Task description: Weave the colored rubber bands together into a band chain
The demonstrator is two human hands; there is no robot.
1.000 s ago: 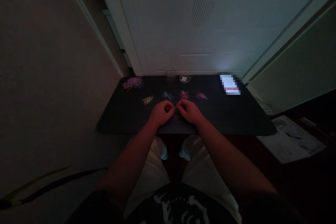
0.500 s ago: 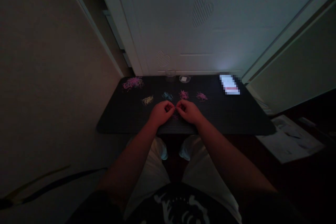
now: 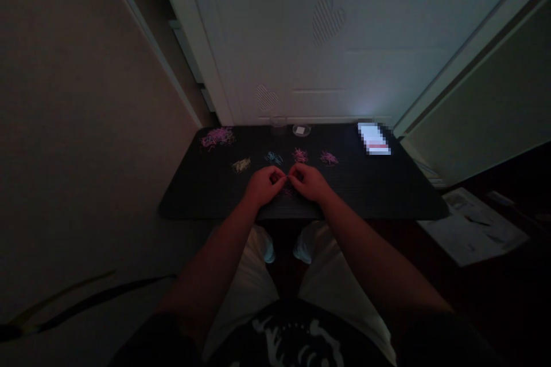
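Note:
Over the front middle of the dark table (image 3: 365,189), my left hand (image 3: 264,186) and my right hand (image 3: 309,183) meet almost fingertip to fingertip. Each one is closed in a pinch; what sits between the fingertips is too small and dark to make out. Just below them lies a small reddish pile (image 3: 287,191) of thin pieces. Beyond my hands are small heaps of thin, string-like pieces: a yellowish heap (image 3: 241,165), a blue heap (image 3: 274,158), a red-pink heap (image 3: 300,155) and a pink heap (image 3: 329,158).
A larger mixed pink and purple pile (image 3: 217,137) lies at the back left. Along the back edge stand a clear cup (image 3: 278,124) and a round clear lid (image 3: 301,130). A lit phone (image 3: 374,139) lies at the back right. Papers (image 3: 471,229) lie lower right, beyond the table.
My hands hold nearly the same pinched pose. The view has shifted very slightly; the heaps stay where they were on the table.

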